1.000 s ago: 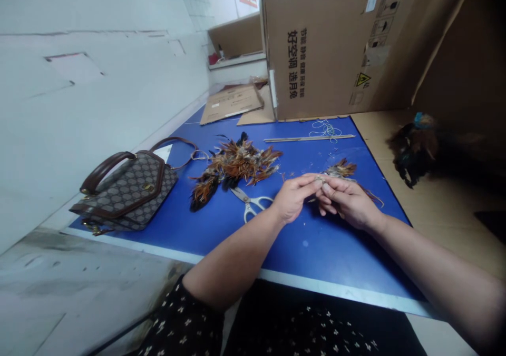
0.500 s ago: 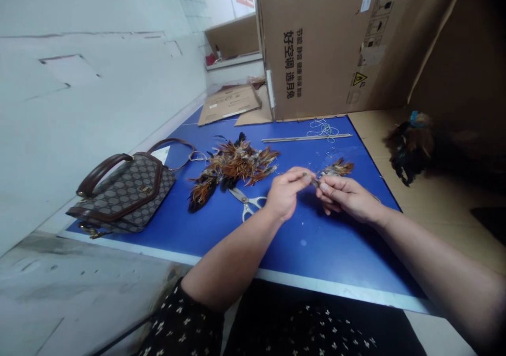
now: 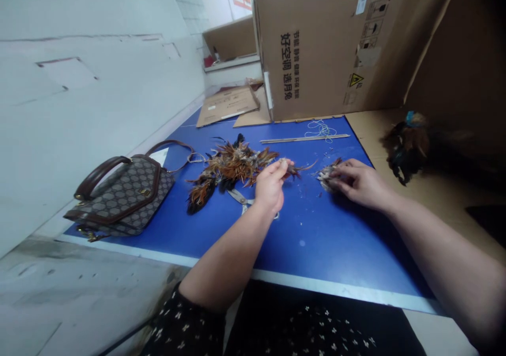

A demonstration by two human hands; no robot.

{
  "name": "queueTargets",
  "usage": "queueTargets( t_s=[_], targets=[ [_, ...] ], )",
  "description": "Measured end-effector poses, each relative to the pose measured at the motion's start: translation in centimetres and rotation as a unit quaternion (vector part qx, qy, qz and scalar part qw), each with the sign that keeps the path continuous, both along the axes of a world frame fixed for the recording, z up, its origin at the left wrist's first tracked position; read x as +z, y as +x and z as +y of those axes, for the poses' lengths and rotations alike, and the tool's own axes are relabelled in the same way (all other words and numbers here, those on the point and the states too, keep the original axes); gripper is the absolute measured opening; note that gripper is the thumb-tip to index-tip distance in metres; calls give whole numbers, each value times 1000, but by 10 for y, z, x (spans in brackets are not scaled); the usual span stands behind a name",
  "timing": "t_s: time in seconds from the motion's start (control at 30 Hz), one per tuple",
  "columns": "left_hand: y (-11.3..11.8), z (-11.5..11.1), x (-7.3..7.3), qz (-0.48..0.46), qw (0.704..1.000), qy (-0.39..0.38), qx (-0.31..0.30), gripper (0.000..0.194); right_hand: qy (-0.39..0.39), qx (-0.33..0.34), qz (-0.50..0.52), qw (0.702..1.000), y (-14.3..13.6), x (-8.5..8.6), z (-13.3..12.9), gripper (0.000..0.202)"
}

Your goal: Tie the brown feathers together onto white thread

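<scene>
With my left hand (image 3: 269,190) I have the thumb pressed against the curled fingers, pinching a slim bunch of feathers (image 3: 294,171) by the base. Its brown tips stick out to the right, one long wisp pointing towards my other hand, and I hold it above the blue worktop (image 3: 308,261). My right hand (image 3: 366,185) is down at the small feather pile (image 3: 326,179), thumb and forefinger a little apart along its near edge and touching it; my own knuckles cover part of it, so I can't say for sure whether those fingers have caught a feather. Pale scraps of fluff (image 3: 306,190) lie scattered between my two hands. Just beyond my left hand, to its left, spreads the large feather heap (image 3: 235,162), and the scissors (image 3: 234,196) lie just below that, partly hidden by my wrist. Beyond both hands, a thin stick (image 3: 284,140) lies with a loose tangle of string (image 3: 322,130) across it.
</scene>
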State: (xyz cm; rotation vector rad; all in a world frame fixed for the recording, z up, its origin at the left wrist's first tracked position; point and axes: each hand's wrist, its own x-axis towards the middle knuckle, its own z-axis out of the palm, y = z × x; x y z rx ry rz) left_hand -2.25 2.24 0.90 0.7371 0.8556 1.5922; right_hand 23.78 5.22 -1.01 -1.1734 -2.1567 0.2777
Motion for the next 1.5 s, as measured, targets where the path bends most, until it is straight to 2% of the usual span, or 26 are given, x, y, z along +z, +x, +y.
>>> queueTargets(
  t_s=[0.07,0.17,0.3,0.53,0.63,0.73,0.83,0.93,1.03,1.1,1.27,1.5],
  targets=[
    [1,-1,0,4,1000,-1,-2,29,-7,12,-57,998,2,5,-3,19],
    [4,-2,-1,8,1000,-7,-9,31,6,5,-85,996,5,8,-5,22],
    [7,-3,-5,9,1000,-18,-14,36,22,1,-112,993,0,6,-7,24],
    [9,-4,-8,20,999,-19,-28,36,0,-21,-235,972,-12,1,-13,20],
    [11,-6,-7,25,999,-20,-34,33,-7,-29,-241,970,-14,1,-12,19],
    [12,-8,-8,37,998,-20,-40,33,5,-27,-150,988,-15,2,-11,21],
    [15,-8,-12,53,997,-20,-50,34,-10,-22,29,999,-19,5,-13,26],
    [19,-9,-18,64,996,-27,-58,34,-104,-18,204,973,-25,7,-17,33],
    [24,-10,-22,69,995,-31,-66,33,-192,12,308,932,-31,9,-23,38],
    [26,-11,-24,73,994,-27,-74,32,-215,29,327,920,-34,11,-26,38],
    [28,-13,-27,80,993,-11,-82,30,-254,43,315,914,-41,16,-32,39],
    [33,-15,-29,62,992,-11,-109,30,-289,83,335,893,-50,11,-34,38]
  ],
)
